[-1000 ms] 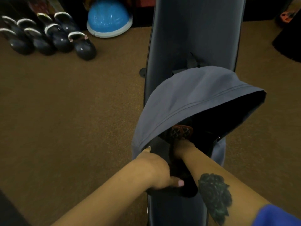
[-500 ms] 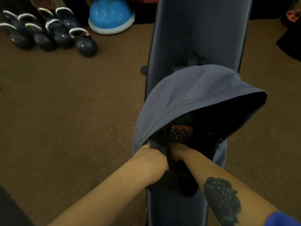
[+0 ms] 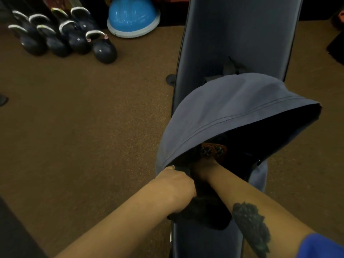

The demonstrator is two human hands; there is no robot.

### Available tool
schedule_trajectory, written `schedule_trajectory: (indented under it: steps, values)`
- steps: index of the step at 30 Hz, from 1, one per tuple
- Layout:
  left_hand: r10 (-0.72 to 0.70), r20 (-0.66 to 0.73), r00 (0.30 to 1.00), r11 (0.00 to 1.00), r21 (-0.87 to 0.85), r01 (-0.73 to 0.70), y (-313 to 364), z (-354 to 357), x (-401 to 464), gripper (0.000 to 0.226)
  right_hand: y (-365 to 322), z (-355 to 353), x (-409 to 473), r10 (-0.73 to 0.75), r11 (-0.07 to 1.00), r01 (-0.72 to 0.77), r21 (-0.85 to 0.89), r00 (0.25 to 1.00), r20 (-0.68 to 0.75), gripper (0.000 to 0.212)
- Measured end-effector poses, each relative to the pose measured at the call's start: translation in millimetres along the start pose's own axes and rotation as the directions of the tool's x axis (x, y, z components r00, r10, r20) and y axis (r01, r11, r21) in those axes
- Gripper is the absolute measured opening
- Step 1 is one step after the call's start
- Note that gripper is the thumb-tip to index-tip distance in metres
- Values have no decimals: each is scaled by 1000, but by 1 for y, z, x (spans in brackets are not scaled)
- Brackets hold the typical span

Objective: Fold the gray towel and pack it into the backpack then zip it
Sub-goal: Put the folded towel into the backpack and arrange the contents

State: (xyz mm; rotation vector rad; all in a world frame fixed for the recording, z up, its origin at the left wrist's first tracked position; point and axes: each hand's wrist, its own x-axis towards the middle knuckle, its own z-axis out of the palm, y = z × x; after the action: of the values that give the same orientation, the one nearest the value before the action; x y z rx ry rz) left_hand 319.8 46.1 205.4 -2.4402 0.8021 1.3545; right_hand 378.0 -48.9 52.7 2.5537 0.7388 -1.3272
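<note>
The long padded bench (image 3: 238, 34) runs away from the person, and the backpack (image 3: 232, 108) lies along it, its flap raised and its dark mouth facing them. The gray towel (image 3: 206, 211) sits bunched at that mouth, partly inside; it looks soft and light, likely to slump unless gripped across its folded bulk. The left hand (image 3: 176, 185) is clenched on the opening's near edge. The right hand (image 3: 203, 169) reaches inside; its grip is hidden.
</note>
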Motion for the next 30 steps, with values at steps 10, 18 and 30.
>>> schedule_trajectory:
  steps: [10, 18, 30]
  values:
    - [7, -81, 997, 999, -31, -10, -1, 2, -5, 23, 6, -33, -42, 70, 997, -71, 6, 952, -297, 28]
    - [17, -76, 997, 1000, -25, -19, -3, 1, -7, 21, 29, -48, -60, 145, 989, -117, 91, 893, -426, 38]
    - [11, -94, 995, 998, -56, -16, -3, 1, -11, 20, 43, -57, -83, 235, 967, -150, 208, 840, -488, 20]
